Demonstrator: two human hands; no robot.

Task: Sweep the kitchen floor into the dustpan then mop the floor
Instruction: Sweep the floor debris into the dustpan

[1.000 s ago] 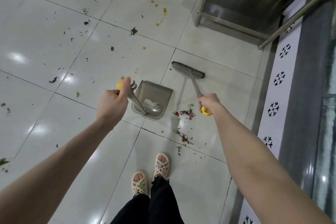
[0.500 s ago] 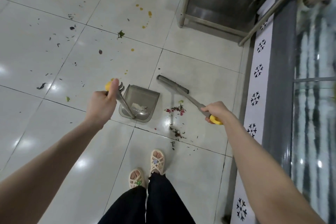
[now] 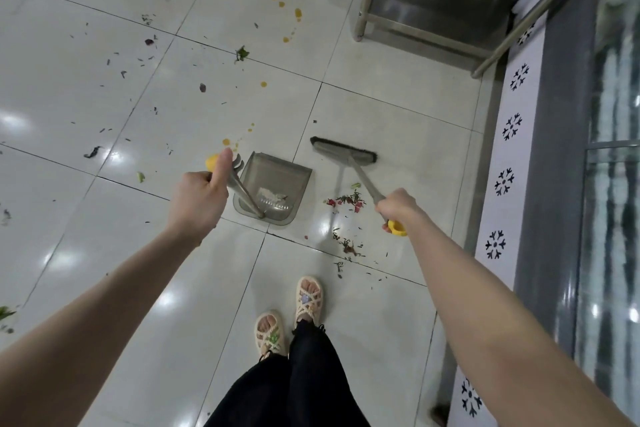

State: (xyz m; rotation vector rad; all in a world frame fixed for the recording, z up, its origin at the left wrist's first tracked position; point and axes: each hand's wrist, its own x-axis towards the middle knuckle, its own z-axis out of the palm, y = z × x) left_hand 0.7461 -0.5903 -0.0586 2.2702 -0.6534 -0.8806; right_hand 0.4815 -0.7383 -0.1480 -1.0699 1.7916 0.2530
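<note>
head view.
- risk, as i judge it: the debris pile (image 3: 346, 199) lies just beside the right wall of the dustpan (image 3: 277, 168), not before its far open lip. a sideways stroke could jam scraps against that wall or scatter them.
- dustpan: grey, translucent, on the floor (image 3: 381, 114) ahead of my feet, pale crumbs inside.
- left hand (image 3: 197, 198): fingers curled round the dustpan handle.
- right hand (image 3: 396, 206): fingers wrapped round the broom (image 3: 343, 151) handle.

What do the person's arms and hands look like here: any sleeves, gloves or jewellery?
No sleeves, gloves, watch or bracelets show. The left hand and right hand are bare, as are both forearms up to the frame edge. No rings are visible. Lower down are black trousers and beige woven sandals.
</note>
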